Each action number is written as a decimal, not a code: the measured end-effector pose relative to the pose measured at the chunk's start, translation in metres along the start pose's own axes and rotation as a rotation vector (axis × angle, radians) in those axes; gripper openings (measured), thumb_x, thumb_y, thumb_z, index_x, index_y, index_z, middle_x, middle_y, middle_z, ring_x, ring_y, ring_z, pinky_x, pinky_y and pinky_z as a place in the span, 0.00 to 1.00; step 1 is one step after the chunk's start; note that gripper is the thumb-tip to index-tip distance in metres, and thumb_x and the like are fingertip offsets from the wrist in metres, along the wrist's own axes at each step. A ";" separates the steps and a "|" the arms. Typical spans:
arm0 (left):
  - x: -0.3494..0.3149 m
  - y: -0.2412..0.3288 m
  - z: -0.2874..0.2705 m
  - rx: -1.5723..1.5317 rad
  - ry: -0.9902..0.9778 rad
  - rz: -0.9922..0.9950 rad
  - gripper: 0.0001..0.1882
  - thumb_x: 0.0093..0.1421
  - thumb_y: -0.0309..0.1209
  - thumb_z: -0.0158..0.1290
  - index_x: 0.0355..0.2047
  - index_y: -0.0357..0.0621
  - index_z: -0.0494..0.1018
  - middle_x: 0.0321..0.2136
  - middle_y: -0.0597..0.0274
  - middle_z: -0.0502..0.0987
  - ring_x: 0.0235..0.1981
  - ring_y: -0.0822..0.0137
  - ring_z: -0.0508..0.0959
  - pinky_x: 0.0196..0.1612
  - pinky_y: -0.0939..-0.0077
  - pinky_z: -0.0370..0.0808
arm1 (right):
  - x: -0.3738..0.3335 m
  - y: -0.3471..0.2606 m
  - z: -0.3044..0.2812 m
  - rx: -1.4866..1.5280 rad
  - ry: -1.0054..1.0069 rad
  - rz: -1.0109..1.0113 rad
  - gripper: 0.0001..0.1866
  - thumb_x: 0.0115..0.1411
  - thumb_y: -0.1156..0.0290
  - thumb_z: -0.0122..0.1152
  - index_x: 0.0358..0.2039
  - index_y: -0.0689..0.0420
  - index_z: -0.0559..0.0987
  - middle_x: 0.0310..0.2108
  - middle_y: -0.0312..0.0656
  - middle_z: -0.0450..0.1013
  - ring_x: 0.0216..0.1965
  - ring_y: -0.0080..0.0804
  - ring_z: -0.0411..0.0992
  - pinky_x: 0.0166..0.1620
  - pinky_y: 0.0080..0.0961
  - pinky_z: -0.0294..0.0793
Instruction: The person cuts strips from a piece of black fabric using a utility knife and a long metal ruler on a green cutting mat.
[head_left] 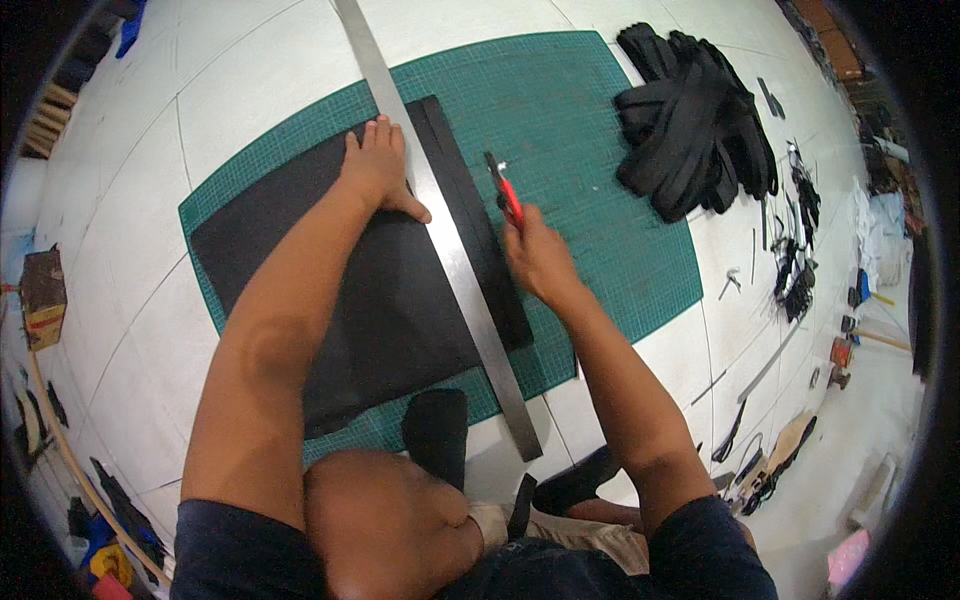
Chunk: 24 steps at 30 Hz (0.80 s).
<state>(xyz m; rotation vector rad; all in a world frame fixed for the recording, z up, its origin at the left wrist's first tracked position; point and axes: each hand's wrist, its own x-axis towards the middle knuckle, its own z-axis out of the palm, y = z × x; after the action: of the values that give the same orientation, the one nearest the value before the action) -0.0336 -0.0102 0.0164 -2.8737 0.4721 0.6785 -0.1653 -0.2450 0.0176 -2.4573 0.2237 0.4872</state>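
Observation:
My left hand (pixel 378 172) lies with its fingers apart on black fabric (pixel 390 290), its thumb on the edge of a long metal ruler (pixel 462 262). The ruler runs slantwise over the fabric, from far left to near right. A narrow part of the fabric shows to the right of the ruler. My right hand (pixel 538 252) is closed around a red-handled cutter (pixel 511 203) with a dark head pointing away from me. The cutter is to the right of the fabric, above a green cutting mat (pixel 600 130); whether its tip touches the mat I cannot tell.
A heap of black straps (pixel 690 120) sits at the mat's far right edge. Thin black scraps (pixel 795 255) litter the white tiled floor (pixel 130 190) farther right. A cardboard box (pixel 43 297) stands at the left. My bent knee (pixel 390 515) is close to the fabric's near edge.

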 end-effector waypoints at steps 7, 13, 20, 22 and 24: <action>-0.005 -0.003 -0.001 -0.036 0.000 0.007 0.83 0.26 0.69 0.71 0.70 0.27 0.43 0.72 0.36 0.44 0.74 0.43 0.46 0.69 0.39 0.54 | 0.092 -0.115 0.019 -0.198 -0.032 -0.122 0.16 0.65 0.67 0.48 0.48 0.65 0.66 0.41 0.64 0.78 0.47 0.61 0.78 0.51 0.53 0.75; -0.001 -0.001 0.001 -0.077 -0.019 0.032 0.82 0.27 0.66 0.73 0.71 0.29 0.43 0.72 0.37 0.44 0.74 0.44 0.46 0.69 0.39 0.55 | 0.115 -0.128 0.023 -0.145 -0.050 -0.103 0.17 0.66 0.66 0.49 0.48 0.66 0.66 0.44 0.64 0.77 0.49 0.60 0.77 0.52 0.49 0.76; 0.002 0.000 -0.001 -0.083 0.021 0.051 0.83 0.26 0.67 0.73 0.71 0.29 0.42 0.72 0.37 0.44 0.74 0.43 0.46 0.69 0.41 0.55 | 0.129 -0.121 0.025 -0.086 -0.048 -0.159 0.17 0.64 0.68 0.48 0.49 0.66 0.66 0.44 0.67 0.76 0.47 0.66 0.75 0.52 0.55 0.73; 0.000 -0.003 0.001 -0.079 0.002 0.036 0.83 0.26 0.68 0.73 0.71 0.29 0.42 0.72 0.36 0.43 0.74 0.43 0.46 0.69 0.41 0.55 | 0.116 -0.118 0.031 -0.072 -0.046 -0.170 0.17 0.63 0.69 0.48 0.49 0.65 0.66 0.43 0.67 0.76 0.46 0.67 0.75 0.51 0.56 0.73; -0.001 -0.004 0.001 -0.047 -0.011 0.018 0.83 0.25 0.68 0.72 0.71 0.30 0.42 0.73 0.37 0.43 0.74 0.44 0.46 0.69 0.42 0.55 | 0.077 -0.098 0.028 -0.095 -0.118 -0.198 0.17 0.62 0.70 0.49 0.49 0.64 0.65 0.40 0.67 0.76 0.44 0.67 0.75 0.48 0.57 0.74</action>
<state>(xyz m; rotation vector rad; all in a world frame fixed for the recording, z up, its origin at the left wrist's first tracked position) -0.0336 -0.0063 0.0162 -2.9112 0.4883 0.7169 -0.0758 -0.1538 0.0195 -2.4995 -0.0922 0.5648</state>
